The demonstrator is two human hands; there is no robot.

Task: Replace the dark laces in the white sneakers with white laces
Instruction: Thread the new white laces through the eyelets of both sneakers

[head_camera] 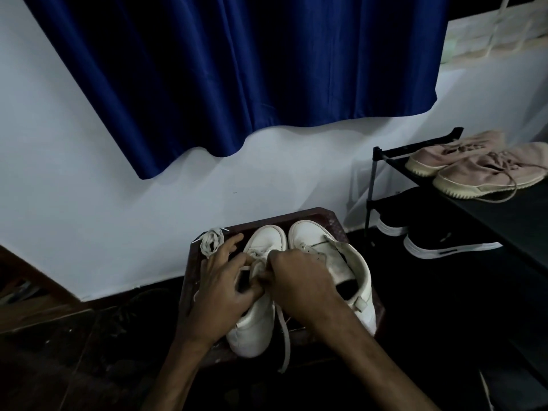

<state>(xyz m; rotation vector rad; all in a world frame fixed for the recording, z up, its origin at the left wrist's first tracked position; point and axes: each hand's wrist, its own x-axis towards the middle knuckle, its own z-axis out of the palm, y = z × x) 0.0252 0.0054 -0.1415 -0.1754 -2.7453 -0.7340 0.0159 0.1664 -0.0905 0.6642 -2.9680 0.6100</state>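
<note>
Low at the centre of your view, two white sneakers sit side by side, toes toward 12 o'clock, on a dark reddish-brown wooden tray (267, 222) with a raised rim and clipped corners. Their uppers are smooth, leather-like and rounded at the toe.

Your left sneaker (258, 330) is the one you are working on. A flat, woven white lace (286, 342) runs from its throat and trails off the tray edge toward 6 o'clock. The right sneaker (314, 238) touches it at 3 o'clock, its tongue standing loose and tilted and its eyelet row showing; a pull tab sticks out at the heel.

Your left hand (225, 280) lies over the outer side of the left sneaker. Its first two fingers (234, 240) stretch apart toward 11 o'clock, while the thumb and lower fingers curl into the throat, gripping the shoe where a strand of lace crosses. Your right hand (299, 277) comes in from 5 o'clock, fingers bunched together and pinching the white lace at the eyelets. The fingertips are hidden behind the knuckles.

At 11 o'clock on the tray, just beyond your left fingertips, rests a lace bundle (211, 241), pale and loosely coiled.

Farther out, at 3 o'clock, a black metal shoe rack (376, 179) carries dusty-pink fabric sneakers (480, 170) with ridged cream soles on top, and black sneakers (444, 244) with white soles below. A pale wall (89, 203) stands behind, with a pleated, glossy deep-blue curtain (237, 69) hanging at 12 o'clock.
</note>
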